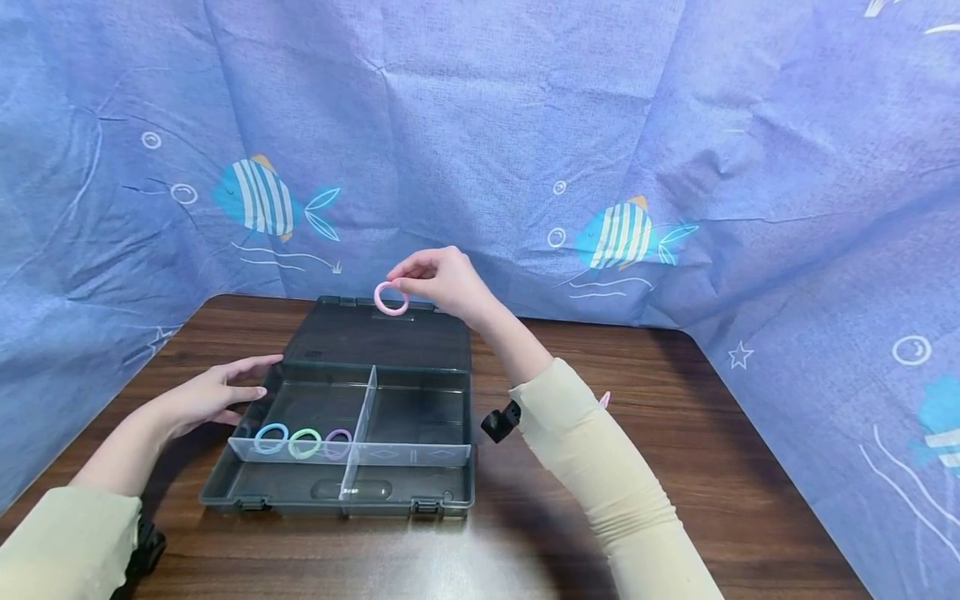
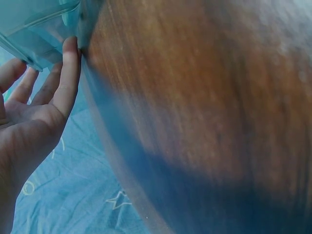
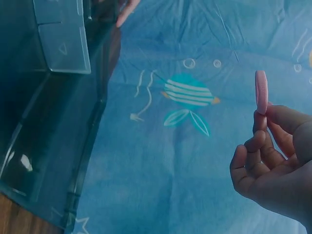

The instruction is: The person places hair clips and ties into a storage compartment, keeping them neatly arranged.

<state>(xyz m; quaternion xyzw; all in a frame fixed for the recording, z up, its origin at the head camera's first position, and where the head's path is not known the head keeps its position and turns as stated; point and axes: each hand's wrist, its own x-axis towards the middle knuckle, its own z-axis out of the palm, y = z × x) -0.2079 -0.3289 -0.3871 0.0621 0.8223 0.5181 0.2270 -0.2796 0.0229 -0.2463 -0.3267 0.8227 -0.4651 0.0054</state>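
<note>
In the head view my right hand (image 1: 450, 283) pinches a pink hair tie (image 1: 392, 313) between thumb and fingertips, above the raised lid of a dark see-through box (image 1: 463, 492). The right wrist view shows the pink hair tie (image 3: 262, 92) nearly edge-on at the fingertips. My left hand (image 1: 198, 400) rests against the box's left side, its fingers fairly straight; in the left wrist view its fingertips touch the box wall. A blue hair tie (image 1: 258, 446), a green hair tie (image 1: 293, 448) and a purple hair tie (image 1: 350, 438) stand in a row in the left compartment, leaning by the clear divider.
Clear dividers (image 1: 435, 455) split the box into compartments. The box stands on a dark wooden table (image 1: 675, 467). A small pink thing (image 1: 604, 400) shows beside the right sleeve. A blue fish-print cloth (image 1: 480, 150) hangs behind and along the sides.
</note>
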